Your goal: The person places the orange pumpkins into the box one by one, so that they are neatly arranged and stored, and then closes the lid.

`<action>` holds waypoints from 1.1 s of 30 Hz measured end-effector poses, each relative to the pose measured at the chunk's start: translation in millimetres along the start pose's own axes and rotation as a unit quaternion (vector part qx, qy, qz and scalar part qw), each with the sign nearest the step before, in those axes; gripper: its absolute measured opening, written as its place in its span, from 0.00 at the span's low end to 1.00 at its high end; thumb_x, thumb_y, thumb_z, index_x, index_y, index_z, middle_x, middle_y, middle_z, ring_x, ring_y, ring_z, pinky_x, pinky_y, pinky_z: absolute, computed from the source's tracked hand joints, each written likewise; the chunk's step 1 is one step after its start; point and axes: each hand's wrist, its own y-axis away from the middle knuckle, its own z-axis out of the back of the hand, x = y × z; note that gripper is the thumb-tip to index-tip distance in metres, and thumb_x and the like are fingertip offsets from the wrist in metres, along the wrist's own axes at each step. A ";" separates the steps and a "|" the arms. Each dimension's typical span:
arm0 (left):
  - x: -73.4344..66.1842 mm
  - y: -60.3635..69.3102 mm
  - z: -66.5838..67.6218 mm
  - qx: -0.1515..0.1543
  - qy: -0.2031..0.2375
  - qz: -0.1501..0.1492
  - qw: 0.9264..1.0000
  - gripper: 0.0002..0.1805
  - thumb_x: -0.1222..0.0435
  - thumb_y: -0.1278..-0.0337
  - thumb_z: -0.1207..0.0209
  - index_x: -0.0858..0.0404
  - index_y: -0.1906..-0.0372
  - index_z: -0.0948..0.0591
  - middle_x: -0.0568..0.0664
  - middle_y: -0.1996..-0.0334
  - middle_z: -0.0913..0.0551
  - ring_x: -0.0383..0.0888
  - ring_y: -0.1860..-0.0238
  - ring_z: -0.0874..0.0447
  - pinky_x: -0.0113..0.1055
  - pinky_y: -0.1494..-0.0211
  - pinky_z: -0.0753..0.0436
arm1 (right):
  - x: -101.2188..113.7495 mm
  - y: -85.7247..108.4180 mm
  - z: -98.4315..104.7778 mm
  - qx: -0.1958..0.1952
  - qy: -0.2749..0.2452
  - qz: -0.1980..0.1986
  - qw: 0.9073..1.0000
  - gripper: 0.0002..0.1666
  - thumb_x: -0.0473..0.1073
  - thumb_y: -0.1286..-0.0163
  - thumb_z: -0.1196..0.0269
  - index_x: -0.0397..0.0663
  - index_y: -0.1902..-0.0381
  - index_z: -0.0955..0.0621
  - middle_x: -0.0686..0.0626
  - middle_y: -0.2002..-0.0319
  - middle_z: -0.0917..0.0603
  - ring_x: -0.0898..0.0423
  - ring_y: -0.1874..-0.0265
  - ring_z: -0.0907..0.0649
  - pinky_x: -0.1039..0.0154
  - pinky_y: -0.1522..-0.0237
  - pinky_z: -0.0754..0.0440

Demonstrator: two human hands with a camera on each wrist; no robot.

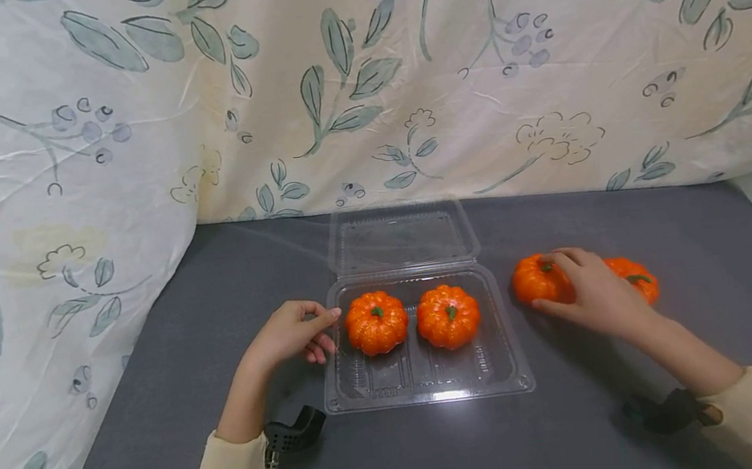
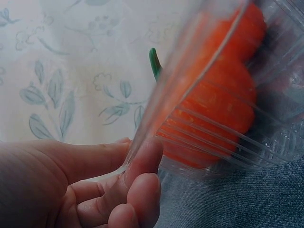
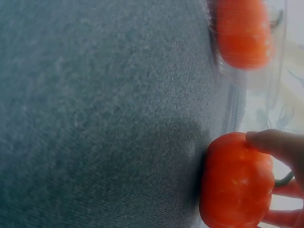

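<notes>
A clear plastic clamshell container (image 1: 429, 397) lies on the grey cloth, its lid (image 1: 401, 237) folded back. Two small orange pumpkins with green stems, a left one (image 1: 376, 323) and a right one (image 1: 448, 317), sit side by side in its base. My left hand (image 1: 294, 332) pinches the container's left rim between thumb and fingers, plain in the left wrist view. Right of the container, my right hand (image 1: 592, 291) grips a third pumpkin (image 1: 536, 280), thumb on the near side, fingers over the far side. In the right wrist view that pumpkin (image 3: 235, 183) seems to rest on the cloth.
Another orange pumpkin (image 1: 638, 279) lies just beyond my right hand, partly hidden by it. A leaf-patterned curtain (image 1: 357, 107) hangs behind the dark grey table surface (image 1: 425, 462) and along its left side. Black wrist devices are worn at both cuffs.
</notes>
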 end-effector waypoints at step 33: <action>-0.6 0.1 0.7 0.001 0.000 0.004 1.000 0.18 0.57 0.35 0.48 0.72 0.62 0.21 0.53 0.82 0.17 0.39 0.87 0.23 0.39 0.77 0.19 | 8.1 -3.8 7.0 -0.008 -0.041 -0.008 0.999 0.33 0.46 0.52 0.29 0.35 0.51 0.26 0.33 0.51 0.27 0.38 0.56 0.25 0.39 0.55 0.25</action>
